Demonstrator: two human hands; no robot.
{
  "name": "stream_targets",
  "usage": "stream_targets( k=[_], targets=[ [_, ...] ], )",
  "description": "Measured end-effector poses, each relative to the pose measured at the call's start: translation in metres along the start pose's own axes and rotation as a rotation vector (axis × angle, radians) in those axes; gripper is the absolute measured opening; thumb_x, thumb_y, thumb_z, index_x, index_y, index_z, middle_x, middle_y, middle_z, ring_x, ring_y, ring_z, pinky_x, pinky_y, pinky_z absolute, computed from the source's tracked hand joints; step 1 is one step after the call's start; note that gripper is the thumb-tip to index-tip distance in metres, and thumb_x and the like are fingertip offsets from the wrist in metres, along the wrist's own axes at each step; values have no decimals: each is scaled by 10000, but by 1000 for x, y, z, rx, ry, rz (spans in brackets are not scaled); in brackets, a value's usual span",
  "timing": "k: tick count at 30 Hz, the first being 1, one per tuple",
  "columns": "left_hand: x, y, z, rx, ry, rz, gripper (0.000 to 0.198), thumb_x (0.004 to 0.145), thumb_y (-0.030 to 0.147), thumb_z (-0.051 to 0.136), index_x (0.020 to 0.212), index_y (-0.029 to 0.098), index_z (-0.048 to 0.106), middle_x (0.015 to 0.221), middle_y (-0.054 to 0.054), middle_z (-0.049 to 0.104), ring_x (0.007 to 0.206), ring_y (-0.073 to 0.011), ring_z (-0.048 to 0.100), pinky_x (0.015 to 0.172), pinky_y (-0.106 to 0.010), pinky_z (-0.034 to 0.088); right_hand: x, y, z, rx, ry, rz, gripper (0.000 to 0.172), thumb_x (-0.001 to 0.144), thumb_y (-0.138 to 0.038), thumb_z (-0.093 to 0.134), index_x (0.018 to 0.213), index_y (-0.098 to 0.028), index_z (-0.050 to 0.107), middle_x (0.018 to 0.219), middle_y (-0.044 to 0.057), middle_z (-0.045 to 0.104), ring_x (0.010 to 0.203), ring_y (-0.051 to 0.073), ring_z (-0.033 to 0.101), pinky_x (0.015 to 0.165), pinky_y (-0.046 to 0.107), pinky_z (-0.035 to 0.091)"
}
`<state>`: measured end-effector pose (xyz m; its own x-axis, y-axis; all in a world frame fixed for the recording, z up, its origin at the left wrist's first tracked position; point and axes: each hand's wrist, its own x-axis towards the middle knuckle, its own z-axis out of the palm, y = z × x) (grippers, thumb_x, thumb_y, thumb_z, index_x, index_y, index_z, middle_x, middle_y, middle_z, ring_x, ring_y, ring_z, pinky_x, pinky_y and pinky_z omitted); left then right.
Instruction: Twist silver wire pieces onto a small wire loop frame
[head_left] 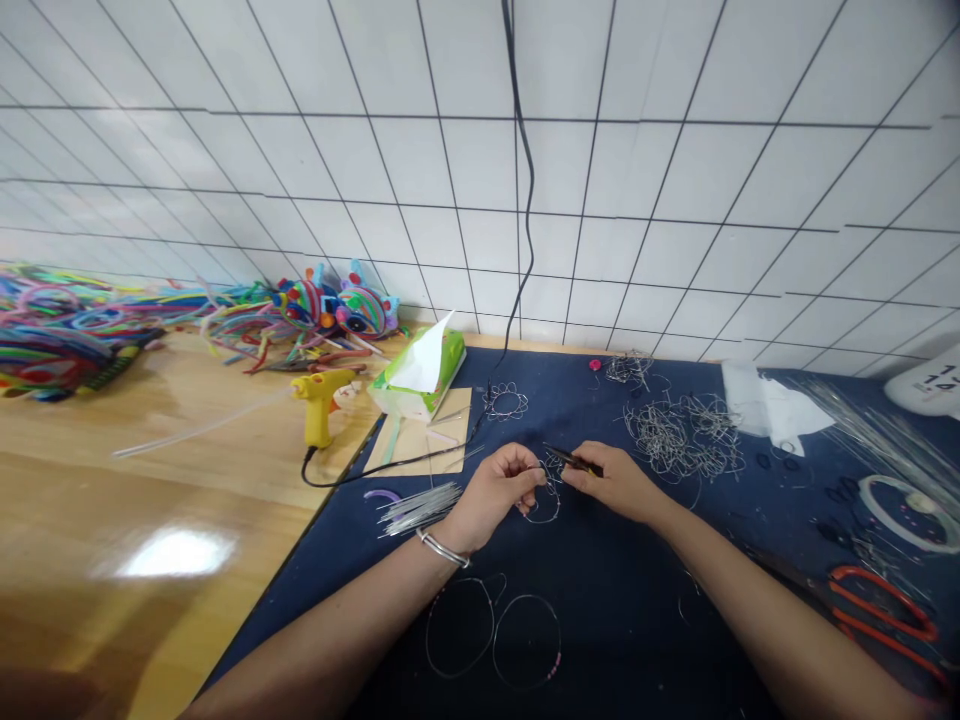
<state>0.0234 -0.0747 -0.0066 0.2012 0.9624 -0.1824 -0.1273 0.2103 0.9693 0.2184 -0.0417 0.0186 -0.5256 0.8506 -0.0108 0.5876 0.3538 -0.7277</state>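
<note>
My left hand pinches a thin wire loop that hangs from the fingertips over the dark blue cloth. Closed around dark-tipped pliers, my right hand is just right of the loop, and the pliers' jaws point up and left. Whether the jaws touch the wire I cannot tell. Two larger wire rings with small pink beads lie nearer to me, a left ring and a right ring. Beyond my hands rests a flower-shaped wire piece.
Left of my hands are a bundle of straight wires, a green tissue pack and a yellow glue gun with its black cord. Tangled wire lies at right, orange-handled scissors nearer. Colourful pipe cleaners fill the far left.
</note>
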Motion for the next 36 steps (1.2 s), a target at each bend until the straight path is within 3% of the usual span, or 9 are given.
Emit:
stream_targets(
  k=[6,13,28,36],
  targets=[
    [3,-3,-3,105,37,72,192,704,301,596,801,152,524,573,50,488,433,-46,462,419,-161,388,-3,1,-27,-260,-148,-4,275,775,-446,472,775,-203,600,745,15,544,645,127,485,567,224,314],
    [4,-4,-2,172,27,86,190,702,305,594,791,148,533,569,46,499,438,-50,464,434,-168,391,-5,0,-19,-419,-198,-4,294,760,-470,487,711,-201,592,729,24,568,621,130,504,540,224,290],
    [4,0,-6,-45,19,1,214,734,337,572,763,129,531,542,11,537,444,-62,478,451,-175,373,-1,6,-14,-373,-183,30,319,752,-490,486,645,-202,573,651,2,577,590,121,500,537,219,280],
    [-2,7,0,67,112,122,173,757,319,541,757,149,508,502,35,537,452,-76,492,492,-194,394,-5,3,-11,-280,-218,122,369,753,-522,460,615,-192,552,569,-6,535,516,109,465,476,212,246]
  ],
)
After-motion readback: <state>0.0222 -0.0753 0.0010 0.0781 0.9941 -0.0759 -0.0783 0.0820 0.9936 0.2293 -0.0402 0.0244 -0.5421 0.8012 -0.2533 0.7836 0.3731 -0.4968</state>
